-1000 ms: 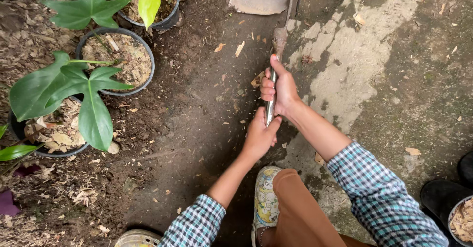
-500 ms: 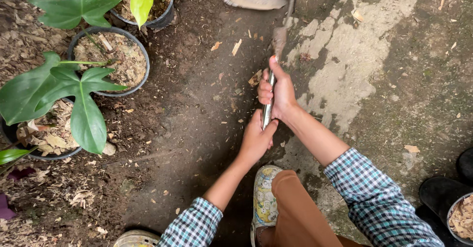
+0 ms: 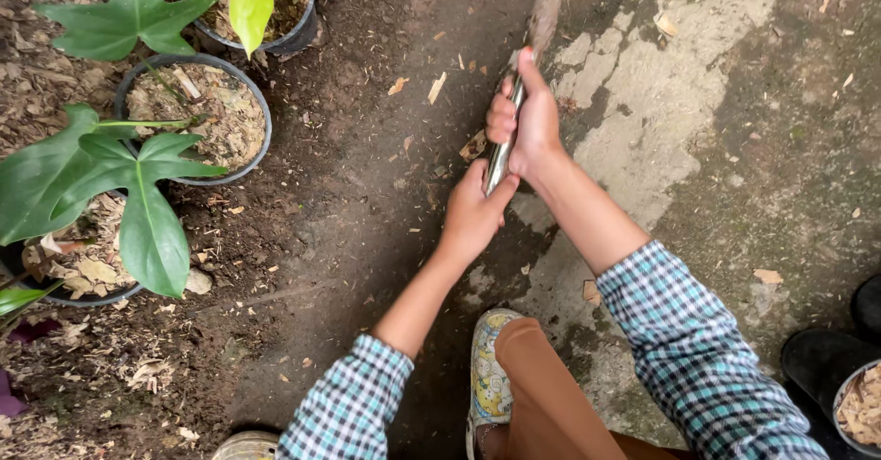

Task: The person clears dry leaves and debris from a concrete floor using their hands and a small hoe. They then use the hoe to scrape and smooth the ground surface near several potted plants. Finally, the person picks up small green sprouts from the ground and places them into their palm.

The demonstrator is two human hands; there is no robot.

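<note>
Both of my hands grip a long metal tool handle (image 3: 501,159) that slants away from me over dark, damp ground. My right hand (image 3: 525,122) is wrapped around the handle higher up, and my left hand (image 3: 473,214) holds its lower end just below. The far part of the tool (image 3: 541,21) is dirt-caked and runs out of the top edge, so its blade is hidden. Both sleeves are blue-checked. My knee in brown trousers (image 3: 541,387) and a patterned shoe (image 3: 489,377) show below.
Black pots with wood chips stand at the left: one (image 3: 196,116) near the top, one at the top edge (image 3: 284,10), one (image 3: 73,267) with big green leaves (image 3: 110,180). Pale concrete patch (image 3: 642,111) lies to the right. Another black pot (image 3: 853,405) sits bottom right.
The view has shifted so the tool's blade has slid out of the top edge. Both hands keep their grip on the handle and now sit higher in the picture.
</note>
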